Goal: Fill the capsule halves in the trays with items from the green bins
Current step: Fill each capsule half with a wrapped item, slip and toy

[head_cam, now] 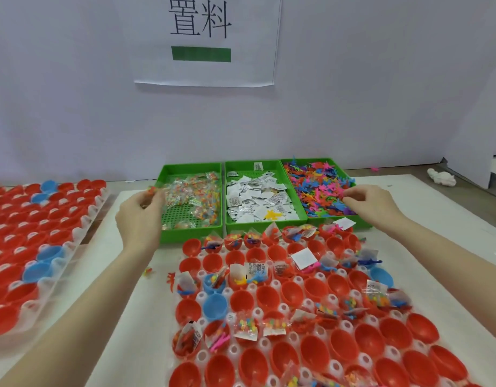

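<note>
Picking stock: your left hand pinches a clear packet, right hand pinches toys; next, drop both into empty red cups.

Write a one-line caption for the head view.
Left hand pinches a clear packet at the left green bin; right hand reaches into the toy bin.
</note>
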Demonstrator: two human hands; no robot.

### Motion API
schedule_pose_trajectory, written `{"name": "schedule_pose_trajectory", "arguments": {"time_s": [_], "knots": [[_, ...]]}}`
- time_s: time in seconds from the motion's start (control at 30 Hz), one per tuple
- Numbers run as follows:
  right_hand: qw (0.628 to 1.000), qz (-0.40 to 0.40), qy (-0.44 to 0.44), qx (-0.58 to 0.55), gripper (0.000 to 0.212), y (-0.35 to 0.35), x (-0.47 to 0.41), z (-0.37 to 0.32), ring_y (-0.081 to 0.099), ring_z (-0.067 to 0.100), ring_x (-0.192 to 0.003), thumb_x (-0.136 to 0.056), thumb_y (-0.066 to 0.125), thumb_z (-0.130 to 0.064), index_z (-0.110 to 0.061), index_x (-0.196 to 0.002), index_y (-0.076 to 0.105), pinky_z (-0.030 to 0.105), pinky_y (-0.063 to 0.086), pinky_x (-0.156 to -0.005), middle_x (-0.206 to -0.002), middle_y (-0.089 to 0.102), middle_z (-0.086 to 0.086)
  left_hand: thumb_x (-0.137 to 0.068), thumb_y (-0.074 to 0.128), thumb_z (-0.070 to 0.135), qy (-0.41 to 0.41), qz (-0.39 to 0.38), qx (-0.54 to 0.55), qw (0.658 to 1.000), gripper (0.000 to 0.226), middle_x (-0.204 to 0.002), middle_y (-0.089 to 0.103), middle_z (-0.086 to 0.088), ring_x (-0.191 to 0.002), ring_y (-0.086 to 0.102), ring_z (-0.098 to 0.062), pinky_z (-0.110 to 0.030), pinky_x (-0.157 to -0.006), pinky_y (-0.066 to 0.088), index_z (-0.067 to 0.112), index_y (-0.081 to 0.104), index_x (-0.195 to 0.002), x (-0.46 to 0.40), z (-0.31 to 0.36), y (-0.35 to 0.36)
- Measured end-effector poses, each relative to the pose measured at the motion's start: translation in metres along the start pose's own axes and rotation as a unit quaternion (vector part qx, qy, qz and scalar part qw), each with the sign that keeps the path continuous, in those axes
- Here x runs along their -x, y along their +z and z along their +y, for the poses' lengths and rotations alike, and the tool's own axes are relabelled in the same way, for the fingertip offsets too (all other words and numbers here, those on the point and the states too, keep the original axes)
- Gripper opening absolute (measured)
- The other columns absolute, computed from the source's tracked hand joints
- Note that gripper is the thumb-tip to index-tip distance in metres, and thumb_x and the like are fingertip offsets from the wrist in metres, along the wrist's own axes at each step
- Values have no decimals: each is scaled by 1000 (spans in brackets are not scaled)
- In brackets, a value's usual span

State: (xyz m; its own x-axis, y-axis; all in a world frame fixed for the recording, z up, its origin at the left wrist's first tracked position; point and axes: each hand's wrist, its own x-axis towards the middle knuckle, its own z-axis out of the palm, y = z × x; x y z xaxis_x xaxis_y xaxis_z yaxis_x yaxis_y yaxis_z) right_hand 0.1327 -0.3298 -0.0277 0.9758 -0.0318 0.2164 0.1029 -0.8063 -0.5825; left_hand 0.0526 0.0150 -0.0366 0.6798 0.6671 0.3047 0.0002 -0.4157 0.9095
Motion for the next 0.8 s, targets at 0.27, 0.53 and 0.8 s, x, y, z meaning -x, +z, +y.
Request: {"name": "schedule_pose_trajectory", "arguments": {"time_s": [0.27, 0.53, 0.8], "knots": [[985, -70, 38, 156, 35, 18, -35, 9, 58, 25, -97, -84, 65, -35, -7, -104, 68, 35, 48, -79, -109, 66, 12, -91, 53, 12, -73, -77, 200, 974, 17, -69, 53, -3, -53, 45, -12, -15, -48, 39, 13, 60, -76, 26, 19, -17], [996, 35, 14, 76, 14, 14, -28, 1, 52, 17, -79, -80, 72, -22, -8, -79, 68, 29, 39, -68, -91, 67, 8, -81, 69, 12, -59, -95, 62, 992, 17, -72, 66, -4, -42, 61, -4, -37, -78, 53, 14, 62, -65, -5, 4, -6], [994, -27, 7, -106, 26, 23, -24, -48, 51, 20, -64, -87, 39, 7, -8, -105, 52, 32, 44, -61, -89, 60, 11, -84, 67, 30, 16, -55, -95, 994, 30, -68, 65, -11, -53, 62, -16, -26, -56, 42, 1, 66, -74, -9, -4, 5]]}}
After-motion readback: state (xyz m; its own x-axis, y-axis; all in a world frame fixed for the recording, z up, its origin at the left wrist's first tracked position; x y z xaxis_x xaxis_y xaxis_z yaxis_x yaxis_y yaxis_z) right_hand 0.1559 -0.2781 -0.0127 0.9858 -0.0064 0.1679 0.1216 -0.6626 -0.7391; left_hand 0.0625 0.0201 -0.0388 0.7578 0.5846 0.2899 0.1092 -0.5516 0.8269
